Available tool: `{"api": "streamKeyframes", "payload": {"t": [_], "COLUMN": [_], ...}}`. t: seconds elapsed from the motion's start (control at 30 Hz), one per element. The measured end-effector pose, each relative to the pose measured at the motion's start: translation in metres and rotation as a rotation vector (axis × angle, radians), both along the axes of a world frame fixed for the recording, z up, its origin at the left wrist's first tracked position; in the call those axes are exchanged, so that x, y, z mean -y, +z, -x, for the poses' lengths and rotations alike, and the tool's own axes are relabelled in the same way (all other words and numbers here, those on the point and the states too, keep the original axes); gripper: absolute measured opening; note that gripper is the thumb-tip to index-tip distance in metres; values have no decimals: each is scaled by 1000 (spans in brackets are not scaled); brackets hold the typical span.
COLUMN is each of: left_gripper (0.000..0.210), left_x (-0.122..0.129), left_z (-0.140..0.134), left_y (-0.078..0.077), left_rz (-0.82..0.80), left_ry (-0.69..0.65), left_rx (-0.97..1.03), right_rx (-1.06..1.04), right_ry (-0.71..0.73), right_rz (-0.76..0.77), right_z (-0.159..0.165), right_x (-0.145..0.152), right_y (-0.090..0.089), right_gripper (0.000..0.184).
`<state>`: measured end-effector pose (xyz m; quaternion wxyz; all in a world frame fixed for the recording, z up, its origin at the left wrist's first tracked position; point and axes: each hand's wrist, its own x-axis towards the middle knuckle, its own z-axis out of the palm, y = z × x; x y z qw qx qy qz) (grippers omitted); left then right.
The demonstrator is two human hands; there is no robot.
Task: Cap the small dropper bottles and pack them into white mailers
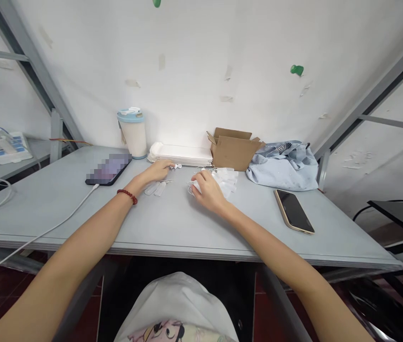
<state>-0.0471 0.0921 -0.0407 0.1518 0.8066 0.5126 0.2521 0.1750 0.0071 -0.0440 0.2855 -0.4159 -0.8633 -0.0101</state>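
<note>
Head view | left hand (158,170) grip unclear | right hand (206,189) covers small white pieces (227,178)

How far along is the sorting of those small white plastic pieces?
Done: two pieces lie side by side near the left hand. In hand: the left hand's fingers touch a small white part; the right hand rests on the pile of clear and white pieces. Left: most of that pile, plus the stack of white trays and the cardboard box, both untouched.
</note>
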Motion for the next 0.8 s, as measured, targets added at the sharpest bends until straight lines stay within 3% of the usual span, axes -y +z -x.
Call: {"api": "streamKeyframes", "payload": {"t": [0.2, 0.33, 0.6, 0.8], "left_gripper": [48, 40, 30, 30], "left_x": [-2, -3, -1, -3], "left_z": [1, 2, -1, 1], "left_y": [-1, 0, -1, -2], "left_rz": [26, 28, 30, 26], "left_ry": [68, 108, 151, 147], "left_rx": [-93, -101, -56, -72], "right_rx": [137, 250, 291, 252], "right_ry": [241, 388, 406, 368], "right_rz": [20, 62, 246, 187], "right_z": [24, 41, 45, 47], "right_x": [15, 23, 22, 23], "right_y": [-3, -8, -11, -9], "right_gripper": [44, 48, 65, 62]}}
